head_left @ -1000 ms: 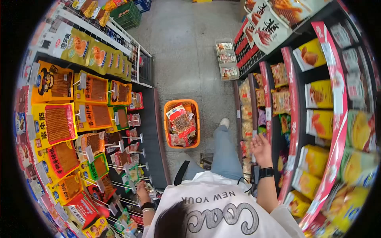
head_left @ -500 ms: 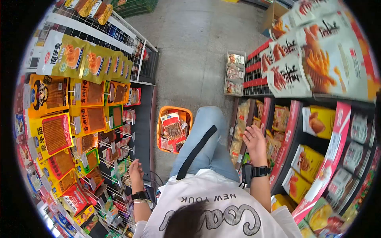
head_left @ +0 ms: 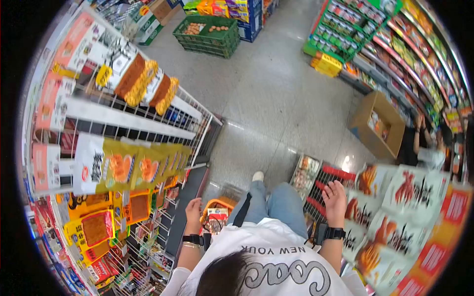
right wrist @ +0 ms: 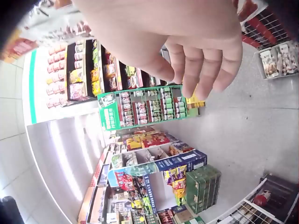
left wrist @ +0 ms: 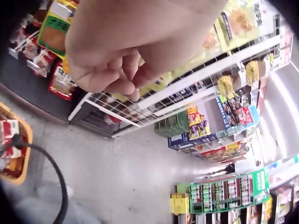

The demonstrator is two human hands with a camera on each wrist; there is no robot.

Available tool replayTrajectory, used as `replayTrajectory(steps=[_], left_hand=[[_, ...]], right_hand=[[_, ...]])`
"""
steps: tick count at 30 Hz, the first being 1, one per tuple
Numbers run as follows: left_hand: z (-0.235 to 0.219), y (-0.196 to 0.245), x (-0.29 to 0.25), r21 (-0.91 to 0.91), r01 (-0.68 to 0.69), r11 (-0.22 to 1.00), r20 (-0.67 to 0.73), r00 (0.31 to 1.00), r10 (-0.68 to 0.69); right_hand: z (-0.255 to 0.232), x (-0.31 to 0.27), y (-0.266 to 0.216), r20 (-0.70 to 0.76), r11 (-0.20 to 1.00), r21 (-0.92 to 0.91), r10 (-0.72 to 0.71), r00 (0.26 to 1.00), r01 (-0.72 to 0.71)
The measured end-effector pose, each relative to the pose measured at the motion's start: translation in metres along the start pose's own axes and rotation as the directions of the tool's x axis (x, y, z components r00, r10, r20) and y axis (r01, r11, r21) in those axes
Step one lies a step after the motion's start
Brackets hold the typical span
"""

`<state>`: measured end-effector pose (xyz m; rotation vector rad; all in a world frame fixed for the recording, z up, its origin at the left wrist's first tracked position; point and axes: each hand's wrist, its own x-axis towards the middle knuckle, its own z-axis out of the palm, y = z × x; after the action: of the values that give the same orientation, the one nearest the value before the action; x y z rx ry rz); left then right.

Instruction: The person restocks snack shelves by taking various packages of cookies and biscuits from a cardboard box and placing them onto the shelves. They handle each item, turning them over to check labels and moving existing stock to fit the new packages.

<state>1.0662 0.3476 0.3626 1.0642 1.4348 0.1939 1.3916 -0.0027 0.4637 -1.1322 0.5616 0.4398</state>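
Observation:
My left hand (head_left: 194, 213) hangs loosely curled with nothing in it, beside the orange shopping basket (head_left: 213, 201) in the head view. In the left wrist view the fingers (left wrist: 105, 80) bend softly toward the palm. Packaged food, a red-and-white packet (head_left: 217, 217) on top, lies in the basket, which stands on the floor by the left shelf. Nothing is held in my right hand (head_left: 335, 201) either; its relaxed fingers (right wrist: 210, 63) are parted in the right wrist view. Large white snack bags (head_left: 414, 190) are nearest to it in the head view.
Olive snack bags (head_left: 126, 165) hang from a white wire rack (head_left: 197, 140) on the left. Ahead stand a green crate (head_left: 210, 47) of eggs, a cardboard box (head_left: 377, 126) and a green jar rack (head_left: 345, 29). Another person (head_left: 429, 153) is beyond the box. Grey floor (head_left: 276, 98) runs between.
The person has walked forward along the aisle, so the egg crate, box and jar rack have come into view. My left hand has come away from the hanging packets. Both hands stay without a thing.

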Motion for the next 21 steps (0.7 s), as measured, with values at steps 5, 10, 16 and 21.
replayTrajectory(steps=[5,10,16,21], left_hand=[[0.107,0.097,0.041,0.083,-0.122,0.989,0.055,0.992,0.118],[0.200,0.187,0.089,0.090,-0.298,0.950,-0.035,0.953,0.302],[0.302,0.281,0.124,-0.011,-0.348,0.938,-0.228,0.914,0.336],[0.348,0.381,0.158,-0.146,-0.405,0.903,-0.367,0.870,0.330]], right_hand=[[0.051,0.133,-0.067,-0.025,0.996,0.084,-0.020,0.999,0.022],[0.148,0.291,-0.154,0.059,0.998,0.028,-0.055,0.997,0.054],[0.331,0.444,-0.236,0.233,0.943,-0.316,-0.034,0.972,0.108],[0.522,0.519,-0.220,0.481,0.831,-0.475,-0.030,0.876,0.289]])
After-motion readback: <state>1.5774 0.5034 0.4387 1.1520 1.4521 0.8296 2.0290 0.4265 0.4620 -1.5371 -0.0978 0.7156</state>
